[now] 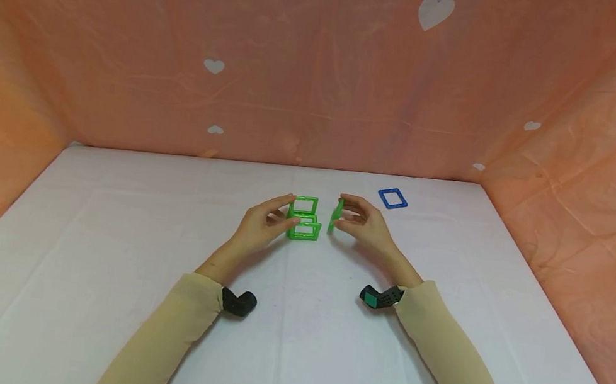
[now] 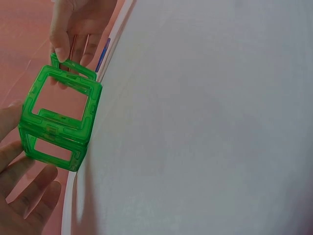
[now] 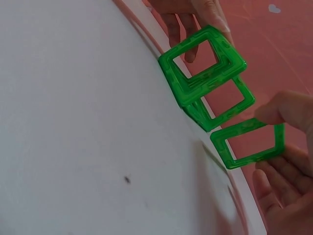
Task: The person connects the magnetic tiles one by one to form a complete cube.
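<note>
Between the fingers of my left hand [image 1: 261,225] is a partly built box of green see-through magnetic square tiles [image 1: 307,223]. It shows as joined open frames in the left wrist view, with the thumb and fingertips at one side of the box [image 2: 51,132]. My right hand [image 1: 367,227] pinches a single green square tile [image 1: 335,216], held on edge beside the box. In the right wrist view a narrow gap separates this tile [image 3: 221,151] from the box [image 3: 183,95].
Behind the right hand, a blue square tile [image 1: 397,206] lies flat on the white-covered table [image 1: 110,226]. Orange cloth [image 1: 308,90] with white hearts hangs along the back and both sides. A black wrist camera [image 1: 238,303] sits at the left cuff, another [image 1: 381,298] at the right.
</note>
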### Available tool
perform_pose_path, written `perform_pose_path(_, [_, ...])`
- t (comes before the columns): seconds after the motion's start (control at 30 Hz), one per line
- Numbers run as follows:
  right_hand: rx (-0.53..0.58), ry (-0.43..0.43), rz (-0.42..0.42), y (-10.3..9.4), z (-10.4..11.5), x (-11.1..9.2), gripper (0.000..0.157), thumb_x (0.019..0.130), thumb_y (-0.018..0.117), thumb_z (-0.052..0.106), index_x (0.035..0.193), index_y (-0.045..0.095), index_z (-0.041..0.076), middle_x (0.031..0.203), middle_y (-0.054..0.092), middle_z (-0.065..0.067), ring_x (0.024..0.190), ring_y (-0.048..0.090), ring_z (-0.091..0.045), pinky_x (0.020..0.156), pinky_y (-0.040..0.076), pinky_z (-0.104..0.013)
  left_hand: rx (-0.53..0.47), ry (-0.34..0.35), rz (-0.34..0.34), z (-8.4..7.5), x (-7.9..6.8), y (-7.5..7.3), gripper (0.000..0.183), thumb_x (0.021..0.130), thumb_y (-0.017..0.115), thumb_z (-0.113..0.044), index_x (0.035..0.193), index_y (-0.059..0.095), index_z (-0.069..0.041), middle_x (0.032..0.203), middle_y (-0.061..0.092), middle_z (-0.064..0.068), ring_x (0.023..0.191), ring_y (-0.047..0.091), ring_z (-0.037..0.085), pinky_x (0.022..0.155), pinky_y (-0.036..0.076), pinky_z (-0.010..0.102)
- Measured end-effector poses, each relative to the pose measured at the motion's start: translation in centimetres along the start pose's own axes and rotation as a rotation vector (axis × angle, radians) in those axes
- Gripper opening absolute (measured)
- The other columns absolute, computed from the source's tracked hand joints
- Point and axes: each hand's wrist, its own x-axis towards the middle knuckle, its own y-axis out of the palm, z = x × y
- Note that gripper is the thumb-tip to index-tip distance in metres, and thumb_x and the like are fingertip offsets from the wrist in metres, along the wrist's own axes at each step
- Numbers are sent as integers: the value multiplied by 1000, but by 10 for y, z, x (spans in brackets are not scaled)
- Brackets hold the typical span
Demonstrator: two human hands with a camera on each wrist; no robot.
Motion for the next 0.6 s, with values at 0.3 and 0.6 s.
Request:
perform_pose_path(0.3, [27, -36, 39, 3, 1, -1, 61, 82, 68, -4, 137, 43, -8, 138, 47, -29, 127, 47, -39, 107, 39, -47, -1, 16, -11, -2, -1, 0, 53, 90, 68, -17, 138, 51, -5, 143, 49, 14, 103, 63, 32, 93, 49, 47])
perform_pose_path(0.6, [23, -46, 67, 7, 0, 0, 60, 82, 68, -4, 137, 43, -8, 138, 47, -28, 128, 46, -39, 108, 38, -47, 1, -5, -13, -2, -1, 1, 52, 90, 68, -19, 138, 52, -7, 143, 50, 13, 103, 63, 31, 92, 50, 46])
